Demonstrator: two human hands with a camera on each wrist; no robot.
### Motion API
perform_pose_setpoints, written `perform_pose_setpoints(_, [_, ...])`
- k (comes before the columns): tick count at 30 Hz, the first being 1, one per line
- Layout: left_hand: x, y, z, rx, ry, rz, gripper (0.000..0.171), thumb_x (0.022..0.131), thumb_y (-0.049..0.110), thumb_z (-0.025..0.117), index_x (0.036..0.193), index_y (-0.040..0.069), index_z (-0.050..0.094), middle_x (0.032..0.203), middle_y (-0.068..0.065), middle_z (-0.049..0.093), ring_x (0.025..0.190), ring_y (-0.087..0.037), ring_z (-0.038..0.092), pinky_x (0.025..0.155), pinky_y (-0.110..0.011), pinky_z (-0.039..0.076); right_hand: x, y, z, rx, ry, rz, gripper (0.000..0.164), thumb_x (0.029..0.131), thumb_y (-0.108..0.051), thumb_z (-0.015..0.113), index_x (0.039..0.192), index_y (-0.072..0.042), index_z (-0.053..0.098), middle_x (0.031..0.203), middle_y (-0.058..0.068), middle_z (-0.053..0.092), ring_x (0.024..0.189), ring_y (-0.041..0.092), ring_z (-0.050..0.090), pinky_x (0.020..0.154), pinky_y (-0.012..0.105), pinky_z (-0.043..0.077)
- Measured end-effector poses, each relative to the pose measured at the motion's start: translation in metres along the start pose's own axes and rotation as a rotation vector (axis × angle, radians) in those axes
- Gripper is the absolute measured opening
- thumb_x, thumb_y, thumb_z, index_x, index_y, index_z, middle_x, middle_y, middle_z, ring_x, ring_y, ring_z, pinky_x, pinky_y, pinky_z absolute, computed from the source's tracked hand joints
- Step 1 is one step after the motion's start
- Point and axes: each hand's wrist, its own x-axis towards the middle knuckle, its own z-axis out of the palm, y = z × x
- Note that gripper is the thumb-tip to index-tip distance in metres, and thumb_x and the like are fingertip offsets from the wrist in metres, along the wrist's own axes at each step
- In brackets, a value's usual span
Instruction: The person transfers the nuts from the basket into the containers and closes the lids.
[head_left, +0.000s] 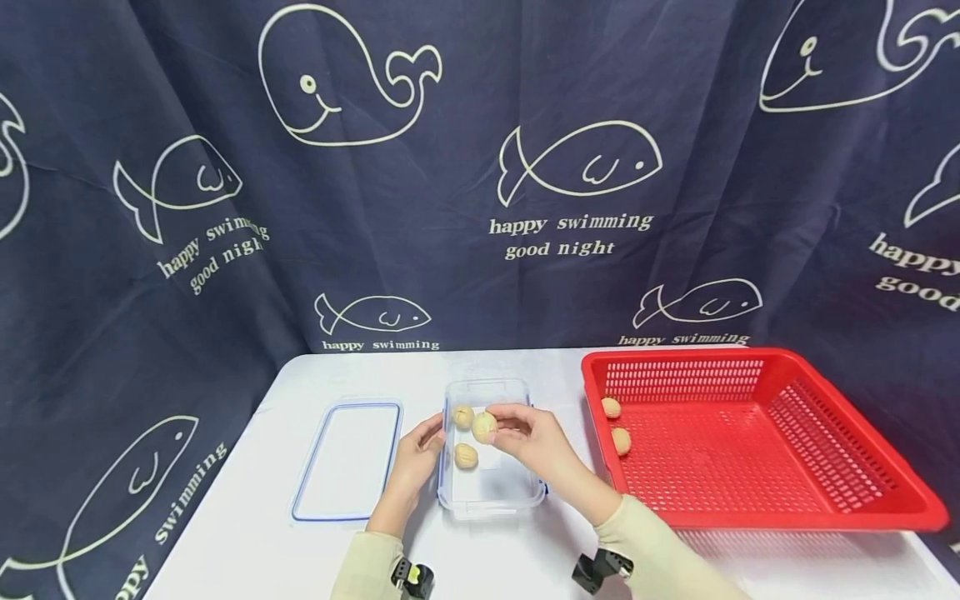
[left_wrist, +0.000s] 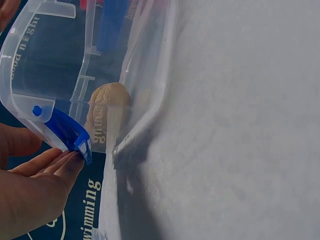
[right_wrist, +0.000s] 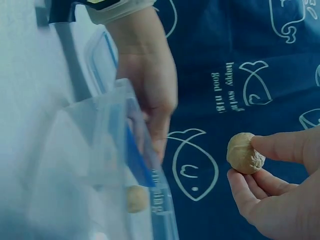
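My right hand (head_left: pixel 536 437) pinches a walnut (head_left: pixel 484 427) between thumb and fingers, above the clear plastic box (head_left: pixel 491 505). In the right wrist view the held walnut (right_wrist: pixel 245 153) shows against the dark curtain. Two more walnuts lie inside the box on its left side, one farther back (head_left: pixel 462 416) and one nearer (head_left: pixel 466 456). At the box's left side is my left hand (head_left: pixel 414 462), its fingers fairly straight. In the left wrist view those fingertips touch the hanging blue latch (left_wrist: pixel 67 131), with the thumb apart from them beside the wall.
A clear lid (head_left: pixel 347 461) with a blue seal lies left of the box on the white table (head_left: pixel 300 558). On the right stands a red basket (head_left: pixel 750 522) with two walnuts (head_left: pixel 620 441) by its left wall. A dark patterned curtain (head_left: pixel 465 275) hangs behind.
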Motion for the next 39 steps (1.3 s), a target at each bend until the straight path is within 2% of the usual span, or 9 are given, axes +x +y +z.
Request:
perform_pose_setpoints(8, [0.002,-0.001,0.000,0.007,-0.013,-0.012,0.040,0.099,0.009,0.049,0.138,0.000,0.048,0.139,-0.022,0.050,0.130,-0.036,0.046,0.109,-0.044,0.039,0.008,0.025,0.017,0.046,-0.030,0.057,0.034,0.080,0.002,0.072,0.112,0.011,0.064,0.102,0.020,0.069,0.088,0.019,0.065,0.073,0.016,0.054])
perform_pose_setpoints(13, [0.002,-0.001,-0.001,0.001,-0.016,-0.002,0.039,0.099,0.008,0.048,0.138,-0.002,0.048,0.139,-0.023,0.050,0.130,-0.037,0.045,0.109,-0.045,0.039,0.009,0.036,0.024,0.052,-0.082,0.103,0.034,0.081,0.002,0.070,0.112,0.012,0.063,0.099,0.018,0.069,0.085,0.015,0.066,0.072,0.018,0.056])
perform_pose_setpoints(17, [0.002,-0.002,-0.001,0.002,-0.014,0.007,0.039,0.099,0.008,0.049,0.137,-0.002,0.048,0.138,-0.023,0.051,0.129,-0.037,0.046,0.109,-0.046,0.039,0.009,0.043,0.029,0.046,-0.127,0.124,0.033,0.081,0.002,0.070,0.111,0.013,0.063,0.095,0.019,0.070,0.085,0.018,0.067,0.073,0.022,0.057])
perform_pose_setpoints(25, [0.001,-0.001,-0.001,-0.017,-0.025,0.015,0.040,0.099,0.008,0.050,0.137,-0.004,0.047,0.138,-0.025,0.049,0.130,-0.038,0.045,0.110,-0.048,0.037,0.009,0.051,0.037,0.009,-0.195,0.125,0.031,0.081,0.001,0.071,0.109,0.015,0.063,0.093,0.021,0.070,0.082,0.023,0.068,0.072,0.024,0.058])
perform_pose_setpoints(30, [0.000,0.000,-0.001,-0.024,-0.035,0.016,0.041,0.099,0.009,0.049,0.138,-0.004,0.046,0.139,-0.025,0.049,0.130,-0.038,0.044,0.110,-0.047,0.037,0.009,0.056,0.041,-0.016,-0.205,0.123,0.030,0.080,0.002,0.071,0.105,0.017,0.063,0.089,0.021,0.069,0.078,0.019,0.067,0.069,0.021,0.056])
perform_pose_setpoints(39, [0.001,-0.001,-0.002,-0.023,-0.035,0.019,0.040,0.099,0.007,0.048,0.138,-0.005,0.045,0.139,-0.025,0.048,0.130,-0.039,0.044,0.110,-0.047,0.036,0.011,0.062,0.045,-0.104,-0.249,0.104,0.025,0.074,0.008,0.071,0.097,0.014,0.066,0.078,0.012,0.068,0.069,0.009,0.060,0.062,0.019,0.054])
